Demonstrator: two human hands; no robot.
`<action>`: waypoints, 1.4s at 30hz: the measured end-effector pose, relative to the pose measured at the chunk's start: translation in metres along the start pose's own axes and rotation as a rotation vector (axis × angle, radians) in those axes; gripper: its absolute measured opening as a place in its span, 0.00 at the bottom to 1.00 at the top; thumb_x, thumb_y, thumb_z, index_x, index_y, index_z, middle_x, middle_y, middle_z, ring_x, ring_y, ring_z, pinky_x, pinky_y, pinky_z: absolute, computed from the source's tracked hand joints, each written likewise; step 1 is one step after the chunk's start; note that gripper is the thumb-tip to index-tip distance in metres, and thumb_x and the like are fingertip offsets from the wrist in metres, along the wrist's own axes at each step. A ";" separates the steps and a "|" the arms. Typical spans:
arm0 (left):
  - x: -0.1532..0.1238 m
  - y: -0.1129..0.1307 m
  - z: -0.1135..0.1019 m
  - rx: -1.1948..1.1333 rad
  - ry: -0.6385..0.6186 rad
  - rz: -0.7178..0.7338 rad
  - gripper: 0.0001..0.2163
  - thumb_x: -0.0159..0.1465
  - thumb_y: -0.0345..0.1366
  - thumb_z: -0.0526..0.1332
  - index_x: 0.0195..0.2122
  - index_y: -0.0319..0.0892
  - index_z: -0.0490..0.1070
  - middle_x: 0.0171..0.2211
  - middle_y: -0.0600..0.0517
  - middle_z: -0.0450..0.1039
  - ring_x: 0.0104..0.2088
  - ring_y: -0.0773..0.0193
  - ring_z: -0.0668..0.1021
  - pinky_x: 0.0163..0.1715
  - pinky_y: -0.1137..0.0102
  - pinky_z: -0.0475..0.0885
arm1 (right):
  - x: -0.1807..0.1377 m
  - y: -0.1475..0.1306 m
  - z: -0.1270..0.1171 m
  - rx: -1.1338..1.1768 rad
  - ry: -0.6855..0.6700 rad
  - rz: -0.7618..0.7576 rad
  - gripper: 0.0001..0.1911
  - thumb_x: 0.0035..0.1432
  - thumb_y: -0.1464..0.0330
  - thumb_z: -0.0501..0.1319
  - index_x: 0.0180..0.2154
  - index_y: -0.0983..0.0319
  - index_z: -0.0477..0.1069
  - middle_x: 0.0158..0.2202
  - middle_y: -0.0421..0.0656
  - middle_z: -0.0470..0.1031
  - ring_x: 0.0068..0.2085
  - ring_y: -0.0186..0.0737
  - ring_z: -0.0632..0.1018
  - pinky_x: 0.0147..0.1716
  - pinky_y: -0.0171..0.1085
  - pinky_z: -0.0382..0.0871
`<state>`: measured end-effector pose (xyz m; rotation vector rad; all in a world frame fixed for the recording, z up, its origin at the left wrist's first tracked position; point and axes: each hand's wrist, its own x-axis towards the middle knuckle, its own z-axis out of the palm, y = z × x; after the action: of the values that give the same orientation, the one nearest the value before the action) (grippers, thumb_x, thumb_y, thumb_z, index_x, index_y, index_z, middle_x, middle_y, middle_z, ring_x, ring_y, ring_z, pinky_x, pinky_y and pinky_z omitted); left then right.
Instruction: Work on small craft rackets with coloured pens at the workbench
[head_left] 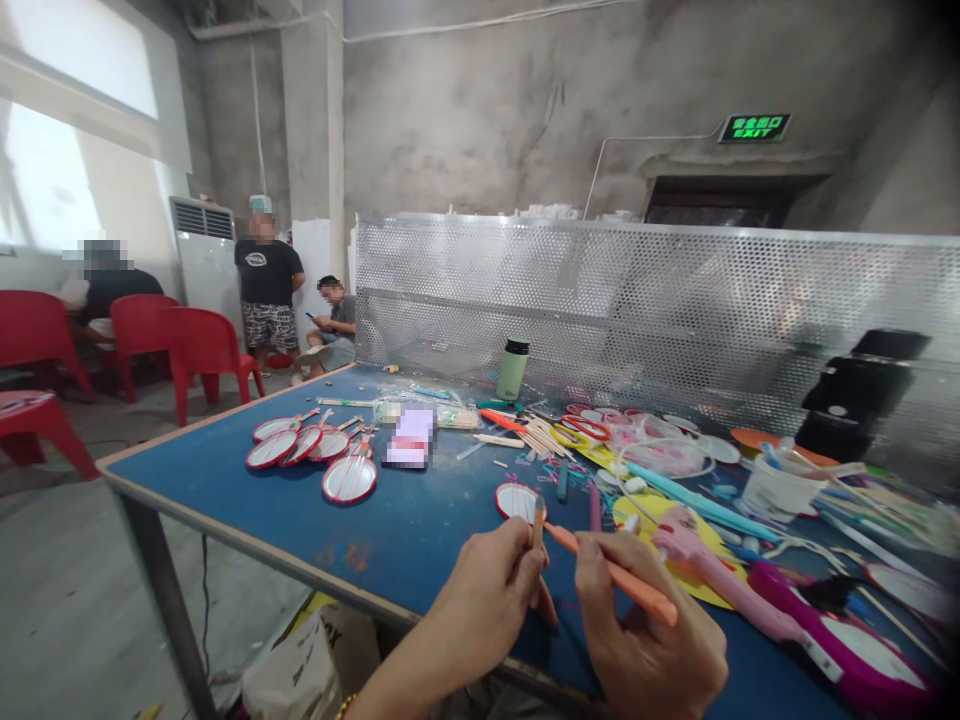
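My left hand (491,590) is closed around a thin wooden stick (538,520), held upright over the near edge of the blue table (240,490). My right hand (645,640) grips a long orange tool (611,575), whose tip points left and meets the stick. Just beyond the stick, a small round white fan with a red rim (516,500) lies flat on the table. Both hands are close together, fingers curled.
Several finished red-rimmed fans (311,450) lie at the table's left. A green flask (513,370), sticks, scissors (585,428), a white cup (776,490), pink and purple tools (750,600) clutter the right. A perforated metal screen (645,300) stands behind. Red chairs (202,350) and people stand at the left.
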<state>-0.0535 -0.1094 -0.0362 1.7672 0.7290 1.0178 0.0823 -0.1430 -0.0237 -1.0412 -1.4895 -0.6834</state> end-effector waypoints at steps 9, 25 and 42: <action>0.001 -0.002 0.001 0.002 0.010 0.017 0.10 0.70 0.37 0.50 0.32 0.43 0.64 0.24 0.55 0.72 0.26 0.67 0.75 0.31 0.73 0.65 | 0.003 -0.002 0.002 0.025 -0.044 -0.013 0.09 0.65 0.70 0.58 0.31 0.59 0.71 0.24 0.34 0.76 0.23 0.28 0.77 0.26 0.27 0.68; -0.001 -0.001 0.001 0.004 0.000 0.005 0.09 0.70 0.37 0.50 0.33 0.43 0.63 0.23 0.55 0.72 0.23 0.69 0.71 0.28 0.75 0.63 | 0.003 -0.003 -0.001 -0.028 -0.011 0.002 0.10 0.65 0.69 0.57 0.30 0.59 0.72 0.23 0.36 0.76 0.22 0.29 0.77 0.25 0.28 0.69; -0.001 0.000 0.000 0.027 0.004 0.006 0.10 0.70 0.38 0.50 0.32 0.43 0.63 0.23 0.54 0.73 0.24 0.68 0.71 0.29 0.74 0.63 | 0.002 -0.001 0.000 -0.017 -0.001 0.006 0.09 0.64 0.69 0.58 0.30 0.59 0.72 0.24 0.36 0.77 0.22 0.30 0.77 0.25 0.28 0.69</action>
<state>-0.0540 -0.1100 -0.0361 1.7926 0.7432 1.0202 0.0814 -0.1435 -0.0216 -1.0583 -1.4828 -0.6926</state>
